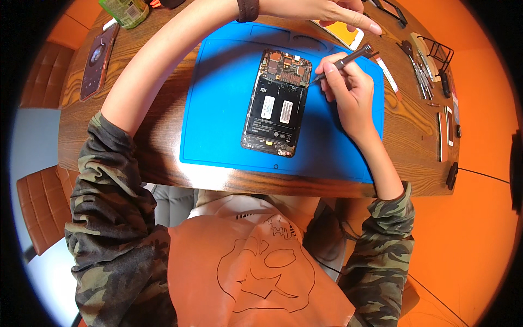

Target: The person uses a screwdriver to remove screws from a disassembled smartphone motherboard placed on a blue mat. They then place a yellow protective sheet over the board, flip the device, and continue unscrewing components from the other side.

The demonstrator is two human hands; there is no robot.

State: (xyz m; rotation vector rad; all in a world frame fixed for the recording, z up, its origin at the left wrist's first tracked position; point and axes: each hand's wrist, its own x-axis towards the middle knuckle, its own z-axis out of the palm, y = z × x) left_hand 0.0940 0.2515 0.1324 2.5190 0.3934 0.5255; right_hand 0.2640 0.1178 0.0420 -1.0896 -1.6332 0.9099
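Note:
An opened smartphone (276,109) lies on a blue work mat (215,120), its circuit board bared at the far end and a black battery below it. My right hand (351,90) is closed round a dark screwdriver (348,58). The tool slants down to the left, its thin tip at the phone's right edge beside the board; whether it touches cannot be made out. Across the far side of the mat reaches my left arm, a dark band on its wrist. My left hand (321,11) hovers past the screwdriver's top end, index finger stretched out and the others partly hidden.
A phone with a white frame and yellow screen (344,36) sits at the mat's far edge. Several slim tools (422,76) lie at the right beside a black wire rack (437,53). Another phone (98,62) and a green container (126,12) stand at the left of the wooden table (158,131).

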